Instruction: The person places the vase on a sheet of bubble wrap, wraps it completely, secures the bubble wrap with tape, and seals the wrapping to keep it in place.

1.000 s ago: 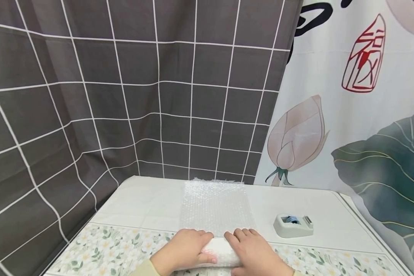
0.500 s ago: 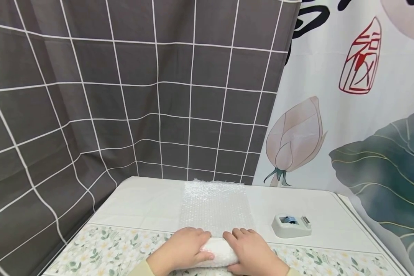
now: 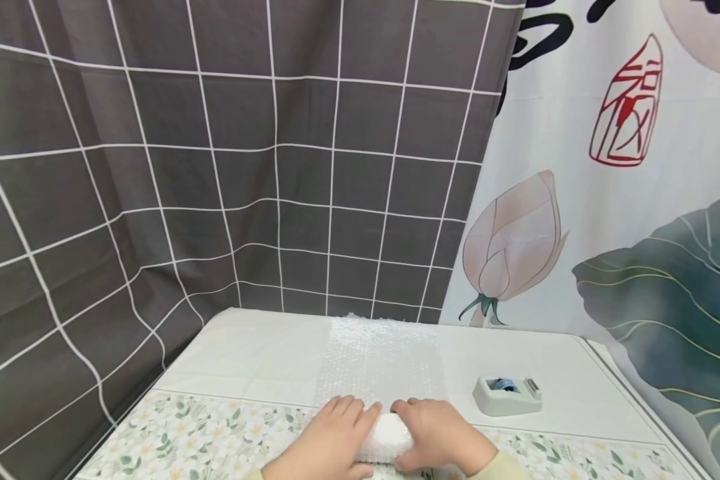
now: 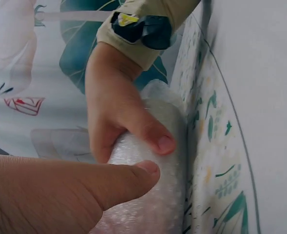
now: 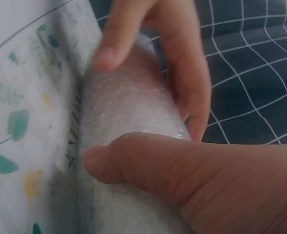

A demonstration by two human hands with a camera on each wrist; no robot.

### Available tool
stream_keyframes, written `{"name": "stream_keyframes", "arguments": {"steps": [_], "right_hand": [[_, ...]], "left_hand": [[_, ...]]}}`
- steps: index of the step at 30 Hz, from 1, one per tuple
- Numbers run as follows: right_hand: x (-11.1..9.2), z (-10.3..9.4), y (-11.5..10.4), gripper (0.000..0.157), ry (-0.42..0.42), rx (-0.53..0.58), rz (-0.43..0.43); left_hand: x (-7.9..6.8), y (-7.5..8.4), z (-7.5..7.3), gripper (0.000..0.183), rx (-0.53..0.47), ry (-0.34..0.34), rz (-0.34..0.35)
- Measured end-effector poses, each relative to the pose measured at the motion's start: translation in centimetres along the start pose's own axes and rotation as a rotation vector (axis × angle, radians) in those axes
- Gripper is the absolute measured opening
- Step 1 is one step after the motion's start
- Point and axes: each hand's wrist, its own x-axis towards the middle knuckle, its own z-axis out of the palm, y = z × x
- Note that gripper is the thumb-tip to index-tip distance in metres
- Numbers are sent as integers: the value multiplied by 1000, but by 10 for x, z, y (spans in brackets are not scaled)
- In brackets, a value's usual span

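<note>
Your left hand (image 3: 331,437) and right hand (image 3: 439,432) grip the roll (image 3: 387,440), curled round it; it lies on the tabletop (image 3: 252,357), flat bubble wrap (image 3: 384,360) beyond, tape dispenser (image 3: 509,400) to the right.

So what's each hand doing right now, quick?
Left hand: holding the bubble-wrapped roll, fingers and thumb around it.
Right hand: holding it too.

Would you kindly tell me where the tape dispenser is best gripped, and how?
I'd take the tape dispenser by its long side walls, probably with the right hand from above: it stands upright, long and low, and its right end looks like the cutter.
</note>
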Motion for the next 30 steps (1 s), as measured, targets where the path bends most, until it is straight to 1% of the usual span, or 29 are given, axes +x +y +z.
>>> {"name": "stream_keyframes", "arguments": {"steps": [2,4,8,12,19,21,24,28,30], "right_hand": [[1,0,1,69,-29,35,22],[1,0,1,68,-51,59,41],[2,-1,3,68,-69,97,44],[2,-3,4,68,-77,117,38],[3,-1,3,67,-77,150,62],[3,0,3,66,-75,157,69],[3,-1,3,65,-83,173,68],[2,-5,5,70,-80,160,36],[0,-6,5,72,-67,131,10]], "left_hand": [[0,1,3,82,14,-8,4],[0,1,6,83,17,-32,0],[1,0,8,83,8,-55,-7],[2,0,12,84,18,-28,-2],[3,-3,22,84,83,-101,-71],[4,-5,24,83,78,-99,-70],[5,-8,28,82,61,-83,-49],[6,-10,31,77,45,-58,-38],[6,-11,31,74,40,-50,-37]]}}
